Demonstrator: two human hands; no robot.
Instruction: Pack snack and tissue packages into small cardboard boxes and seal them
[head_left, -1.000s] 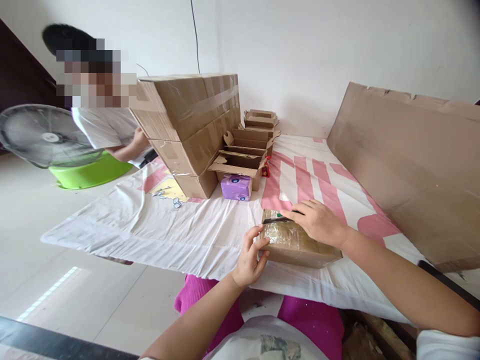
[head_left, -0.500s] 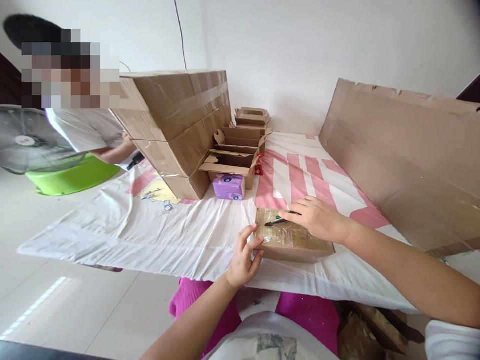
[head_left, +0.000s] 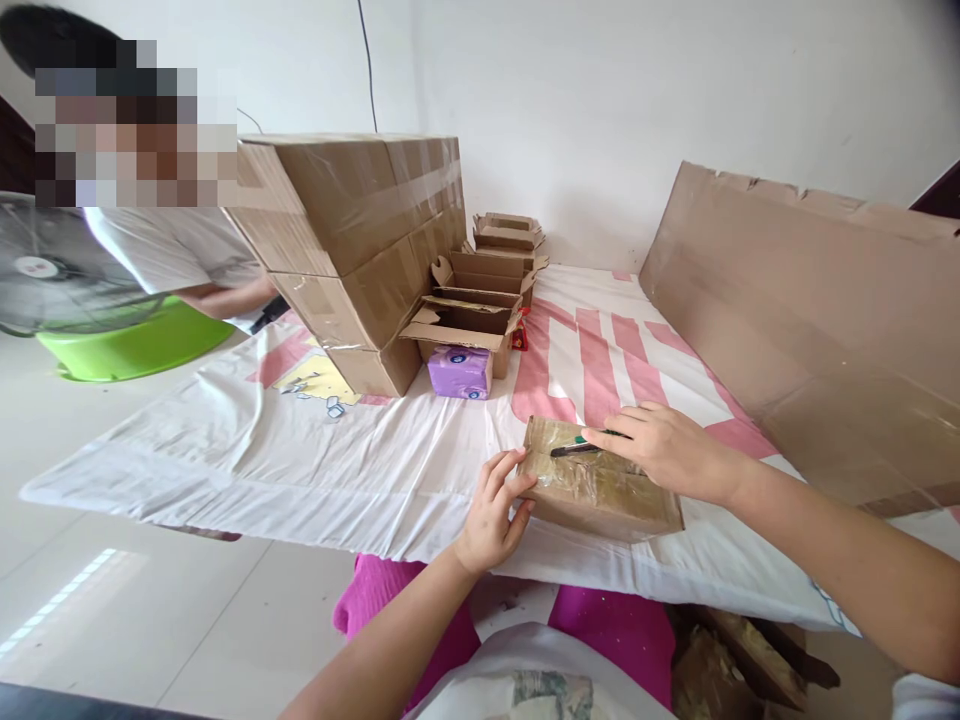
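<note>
A small cardboard box (head_left: 600, 513) with shiny clear tape over its top lies near the front edge of the table. My left hand (head_left: 495, 515) grips its left end, fingertips on the top edge and thumb at the front side. In my right hand (head_left: 667, 450) is a slim utility knife (head_left: 574, 450), dark with a bit of green. It lies low across the taped top, its tip pointing left; my fingers hide its rear part.
Stacked large cartons (head_left: 352, 240) stand at the left, beside a row of open small boxes (head_left: 469, 325) and a purple tissue pack (head_left: 459, 374). A big cardboard sheet (head_left: 810, 320) leans at right. Behind the stack is another person (head_left: 172, 250), near a fan (head_left: 45, 265) and green tub (head_left: 135, 335).
The box has shifted slightly right, its right end turned a little toward me. My right hand and the knife have moved right across its top. My left hand stays at the left end.
</note>
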